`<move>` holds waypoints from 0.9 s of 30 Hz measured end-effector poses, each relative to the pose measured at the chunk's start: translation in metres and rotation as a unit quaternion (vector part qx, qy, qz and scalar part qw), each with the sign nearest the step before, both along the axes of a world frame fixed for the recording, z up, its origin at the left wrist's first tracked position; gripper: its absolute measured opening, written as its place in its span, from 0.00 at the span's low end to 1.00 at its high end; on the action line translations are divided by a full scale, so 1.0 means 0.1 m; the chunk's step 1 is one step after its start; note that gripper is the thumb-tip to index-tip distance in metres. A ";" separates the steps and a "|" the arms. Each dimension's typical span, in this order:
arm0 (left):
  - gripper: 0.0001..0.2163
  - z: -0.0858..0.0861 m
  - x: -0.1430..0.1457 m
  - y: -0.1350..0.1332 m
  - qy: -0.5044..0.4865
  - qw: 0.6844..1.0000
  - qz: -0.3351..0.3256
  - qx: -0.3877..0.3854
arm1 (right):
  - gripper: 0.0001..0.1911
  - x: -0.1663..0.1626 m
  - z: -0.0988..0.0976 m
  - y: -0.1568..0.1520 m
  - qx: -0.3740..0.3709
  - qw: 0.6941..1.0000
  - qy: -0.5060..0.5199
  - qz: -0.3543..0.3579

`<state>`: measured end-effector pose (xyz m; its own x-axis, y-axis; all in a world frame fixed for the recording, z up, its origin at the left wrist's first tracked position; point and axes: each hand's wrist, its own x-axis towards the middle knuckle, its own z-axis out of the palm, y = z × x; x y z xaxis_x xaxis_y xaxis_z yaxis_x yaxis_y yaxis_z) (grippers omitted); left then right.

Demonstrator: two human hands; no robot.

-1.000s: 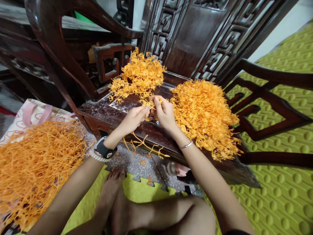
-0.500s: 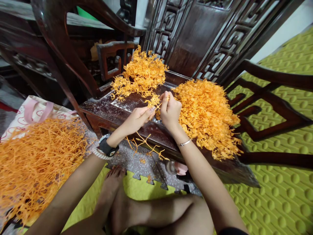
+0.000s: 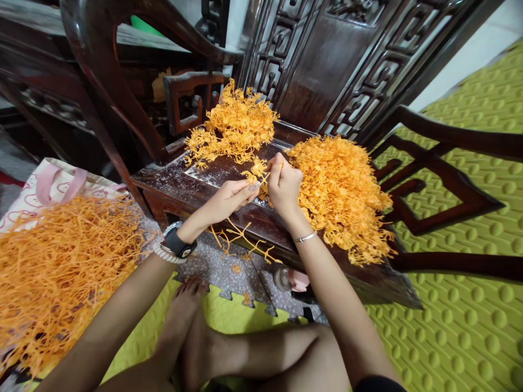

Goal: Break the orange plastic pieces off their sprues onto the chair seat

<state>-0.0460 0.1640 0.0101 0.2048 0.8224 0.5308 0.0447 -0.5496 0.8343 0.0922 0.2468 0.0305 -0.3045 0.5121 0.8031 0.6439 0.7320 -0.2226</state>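
My left hand is closed in a pinch on an orange, branching plastic sprue. Thin stems of this sprue hang below the hand, past the seat's front edge. Small orange flower-shaped pieces stick out just above the left fingertips. Close beside it, my right hand has its fingers curled tight at the other end of the thin orange strands; what lies inside the fist is mostly hidden. A large pile of orange flower-shaped pieces lies right of my right hand, and a smaller pile sits behind both hands.
The piles rest on a dark carved wooden chair seat with armrests at both sides. A heap of tangled orange sprues lies at left by a white bag with pink handles. Yellow-green foam mat covers floor around the chair.
The view has shifted slightly. Both hands keep nearly the same grip and place over the seat, and the piles look unchanged.
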 end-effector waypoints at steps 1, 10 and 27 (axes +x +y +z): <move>0.18 0.00 0.00 0.00 -0.004 1.000 -0.006 -0.003 | 0.28 0.00 0.00 0.01 -0.001 1.000 0.000 0.000; 0.20 -0.02 0.00 0.02 -0.007 1.000 -0.015 -0.019 | 0.30 0.03 0.03 0.00 -0.022 1.000 0.007 0.017; 0.16 -0.02 -0.02 0.00 -0.037 0.994 -0.066 -0.080 | 0.34 0.11 0.08 0.11 -0.064 0.992 0.014 0.108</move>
<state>-0.0479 0.1641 0.0079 0.2826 0.8661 0.4123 -0.0836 -0.4059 0.9101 0.1036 0.2576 0.0385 -0.3972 0.5354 0.7454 0.4674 0.8170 -0.3378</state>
